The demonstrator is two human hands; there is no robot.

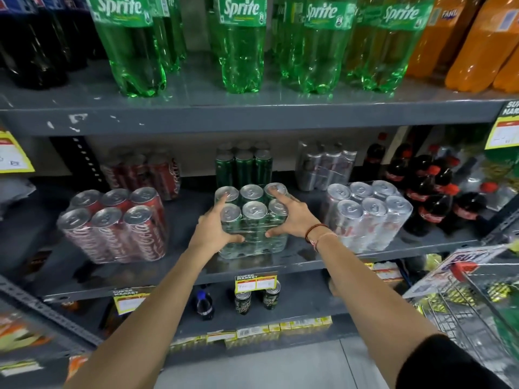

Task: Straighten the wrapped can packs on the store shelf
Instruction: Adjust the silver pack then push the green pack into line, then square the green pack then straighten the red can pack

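Observation:
A plastic-wrapped pack of green cans [252, 220] stands at the front middle of the grey shelf [280, 265]. My left hand [214, 227] grips its left side and my right hand [292, 217] grips its right side, fingers over the can tops. A wrapped pack of red cola cans [118, 226] sits to the left, turned at an angle. A wrapped pack of silver cans [368, 214] sits to the right, also skewed. Behind them stand a second red pack [146, 171], a second green pack [243, 164] and a second silver pack [325, 164].
Dark cola bottles [438, 192] crowd the shelf's right end. Green Sprite bottles [241, 43] and orange bottles [477, 40] fill the shelf above. Price tags [255, 282] hang on the shelf edge. A wire shopping cart [471, 304] is at my lower right.

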